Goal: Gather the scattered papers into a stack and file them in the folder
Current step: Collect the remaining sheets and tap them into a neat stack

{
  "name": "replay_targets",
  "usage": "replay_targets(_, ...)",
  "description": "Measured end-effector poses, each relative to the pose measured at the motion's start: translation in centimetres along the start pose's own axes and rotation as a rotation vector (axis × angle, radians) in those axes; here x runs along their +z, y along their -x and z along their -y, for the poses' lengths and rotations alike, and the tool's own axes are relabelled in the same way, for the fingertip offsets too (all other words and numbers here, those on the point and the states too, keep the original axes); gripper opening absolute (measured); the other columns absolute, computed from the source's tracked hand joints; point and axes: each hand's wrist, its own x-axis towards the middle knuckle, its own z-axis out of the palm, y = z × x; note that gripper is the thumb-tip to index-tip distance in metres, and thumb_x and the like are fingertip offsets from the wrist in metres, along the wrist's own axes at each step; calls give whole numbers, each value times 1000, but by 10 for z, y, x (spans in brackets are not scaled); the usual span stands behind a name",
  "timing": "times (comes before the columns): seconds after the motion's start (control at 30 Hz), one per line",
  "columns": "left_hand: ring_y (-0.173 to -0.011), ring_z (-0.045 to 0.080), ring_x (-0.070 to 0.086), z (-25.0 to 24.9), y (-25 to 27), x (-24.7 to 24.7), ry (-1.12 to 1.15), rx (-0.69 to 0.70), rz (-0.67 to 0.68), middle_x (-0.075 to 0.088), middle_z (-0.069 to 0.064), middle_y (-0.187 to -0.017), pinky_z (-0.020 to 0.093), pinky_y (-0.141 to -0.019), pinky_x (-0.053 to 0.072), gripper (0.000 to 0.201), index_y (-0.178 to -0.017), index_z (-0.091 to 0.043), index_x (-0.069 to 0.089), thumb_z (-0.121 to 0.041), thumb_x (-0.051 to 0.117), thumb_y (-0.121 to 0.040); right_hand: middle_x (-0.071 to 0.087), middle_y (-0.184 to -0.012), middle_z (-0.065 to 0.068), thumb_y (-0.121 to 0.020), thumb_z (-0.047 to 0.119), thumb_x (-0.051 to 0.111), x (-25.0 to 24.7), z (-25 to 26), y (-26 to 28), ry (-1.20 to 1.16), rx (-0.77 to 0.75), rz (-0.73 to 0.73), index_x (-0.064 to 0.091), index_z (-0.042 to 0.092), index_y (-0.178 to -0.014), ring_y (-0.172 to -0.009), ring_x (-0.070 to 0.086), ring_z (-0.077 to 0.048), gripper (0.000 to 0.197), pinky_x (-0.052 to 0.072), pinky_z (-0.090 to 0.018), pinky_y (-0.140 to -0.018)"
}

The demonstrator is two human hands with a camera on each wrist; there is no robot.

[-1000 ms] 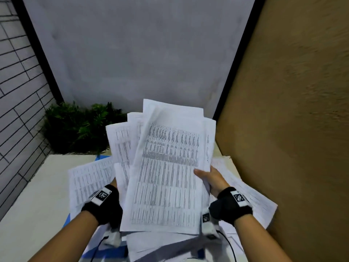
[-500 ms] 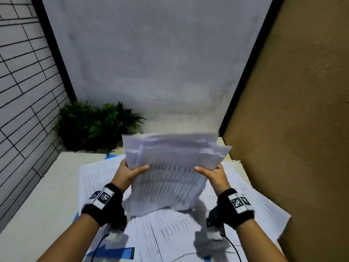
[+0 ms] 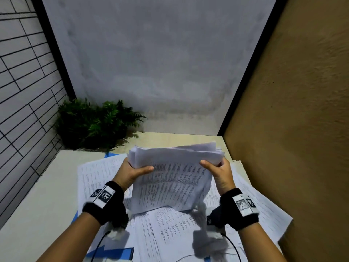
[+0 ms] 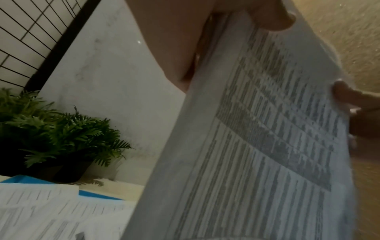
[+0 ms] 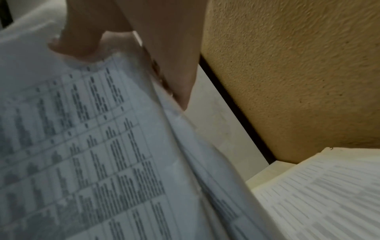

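Observation:
Both hands hold a stack of printed papers (image 3: 173,178) on edge above the table. My left hand (image 3: 132,171) grips its left side with the thumb across the front sheet. My right hand (image 3: 219,169) grips the right side the same way. The wrist views show the same stack (image 4: 257,146) (image 5: 92,146) close up, with each thumb pressed on the printed face. More loose papers (image 3: 170,233) lie spread flat on the table under the hands. Parts of a blue folder (image 3: 113,252) show beneath them at the front left, and a blue edge (image 4: 96,194) shows near the plant.
A potted green plant (image 3: 94,123) stands in the back left corner. A tiled wall (image 3: 22,91) runs along the left, a grey wall behind, and a tan wall (image 3: 292,129) close on the right. The cream table (image 3: 37,195) shows bare at the left.
The fanned sheets held high a second ago have been drawn together and lowered into one upright stack. My left hand moved from behind the sheets to gripping the stack's left side.

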Motion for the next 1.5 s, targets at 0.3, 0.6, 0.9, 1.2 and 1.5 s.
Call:
replay_targets(0.3,-85,13,67,11,-11,-1,-30,-64,-1,69,0,-88,20,-70,56,64,-94,-26,60,-43,82,-36,69,-66,18,-78,7,69,11,46,-21,352,-277,54,69,26,-69,-66,58,0,21,47,-15,-65)
replay_targets(0.6,-76,22,66,18,-15,-1,-40,-154,-85,70,6,-76,43,-82,53,49,-79,-14,65,-44,74,-42,57,-132,-8,-45,79,67,-19,-4,-7,-30,45,-173,51,14,-127,-119,56,-22,106,47,-33,-99)
replay_targets(0.9,-86,17,65,23,-13,1,-10,-157,-47,69,5,-88,35,-79,53,80,-89,-22,60,-55,84,-21,74,-89,-1,-31,50,87,5,-32,1,86,201,-32,63,16,-97,-97,66,-29,79,53,-41,-92)
replay_targets(1.2,-59,-5,64,-9,-6,4,153,1,-92,71,-18,-57,10,-57,52,61,-61,-29,75,-60,83,-9,74,-68,15,-46,4,84,-10,5,-8,64,107,140,55,16,-91,-72,69,-3,55,55,-15,-63)
replay_targets(1.5,-78,9,69,23,6,0,-47,-224,70,74,-5,-75,26,-72,55,79,-86,-24,64,-60,83,-18,75,-94,-1,-25,45,92,-24,-32,-1,37,312,115,63,11,-103,-101,65,-27,90,43,-46,-101)
